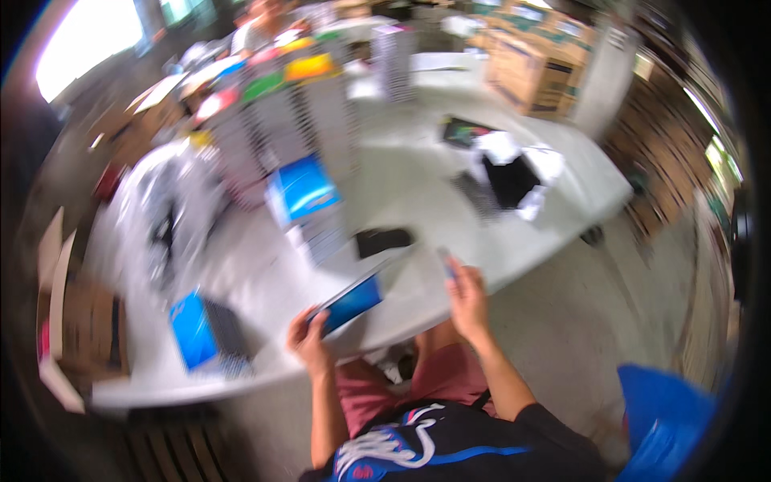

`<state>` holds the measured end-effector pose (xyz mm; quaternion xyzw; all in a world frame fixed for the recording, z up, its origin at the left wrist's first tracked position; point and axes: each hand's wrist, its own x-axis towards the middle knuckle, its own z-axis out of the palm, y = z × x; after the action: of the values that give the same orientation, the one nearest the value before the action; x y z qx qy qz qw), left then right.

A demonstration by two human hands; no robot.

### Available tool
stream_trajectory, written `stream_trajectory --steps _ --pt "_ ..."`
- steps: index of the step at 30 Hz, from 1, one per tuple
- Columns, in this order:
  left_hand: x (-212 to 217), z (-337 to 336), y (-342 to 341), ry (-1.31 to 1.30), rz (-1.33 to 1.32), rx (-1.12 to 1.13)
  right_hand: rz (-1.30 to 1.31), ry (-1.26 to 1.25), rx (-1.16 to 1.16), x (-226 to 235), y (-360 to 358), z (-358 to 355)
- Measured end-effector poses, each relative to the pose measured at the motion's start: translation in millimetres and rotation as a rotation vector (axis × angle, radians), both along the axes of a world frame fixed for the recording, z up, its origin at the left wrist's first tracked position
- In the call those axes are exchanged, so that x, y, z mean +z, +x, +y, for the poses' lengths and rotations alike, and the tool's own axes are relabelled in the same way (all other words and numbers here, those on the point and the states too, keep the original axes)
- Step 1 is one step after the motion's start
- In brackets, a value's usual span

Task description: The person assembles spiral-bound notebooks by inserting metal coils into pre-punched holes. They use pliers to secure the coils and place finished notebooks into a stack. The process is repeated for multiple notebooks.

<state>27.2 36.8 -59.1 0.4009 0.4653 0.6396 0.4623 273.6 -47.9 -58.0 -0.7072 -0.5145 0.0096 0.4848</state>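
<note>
Left hand (pixel 307 336) was held at the white table's (pixel 418 189) near edge, and a flat blue item (pixel 353 304) was gripped by its left end, kinda tilted, angled off rightward. Some thin little thing (pixel 446 261), pretty blurry, was pinched in the right hand (pixel 468 299), forearm slanted inward.

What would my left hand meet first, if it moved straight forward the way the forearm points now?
Probably the blue-topped stack on the white table, ahead of your left hand; blur leaves its exact depth and height unclear.
</note>
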Motion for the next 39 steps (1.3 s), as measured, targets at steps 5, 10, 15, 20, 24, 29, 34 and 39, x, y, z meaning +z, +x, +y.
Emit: stream_trajectory --steps 5,10,15,20,24,29,34,39 --pt "6.5 -1.9 19.8 0.313 0.0 -0.004 -0.102 -0.096 0.237 87.4 -62.5 -14.6" --pt "29.3 -9.5 17.6 0.409 0.282 0.092 -0.214 -0.101 0.389 105.3 -91.0 -6.2" --pt "33.9 -10.2 16.0 0.535 0.323 0.11 -0.262 -0.143 0.461 112.3 -100.9 0.3" --pt "31.8 -9.5 15.5 0.638 0.352 0.118 -0.259 -0.192 0.469 111.2 -101.0 0.0" --pt "28.3 -9.8 14.4 0.676 0.391 0.137 -0.164 -0.269 0.531 111.5 -100.4 -2.7" --pt "24.2 -8.8 12.4 0.752 0.52 0.198 0.662 -0.339 0.799 90.4 -99.2 -2.3" --pt "23.3 -10.1 16.2 0.697 0.438 0.237 0.995 -0.496 0.887 78.6 -98.3 -3.3" --pt "28.6 -1.7 12.4 0.526 0.102 0.264 0.107 -0.259 0.517 58.7 -75.2 6.4"
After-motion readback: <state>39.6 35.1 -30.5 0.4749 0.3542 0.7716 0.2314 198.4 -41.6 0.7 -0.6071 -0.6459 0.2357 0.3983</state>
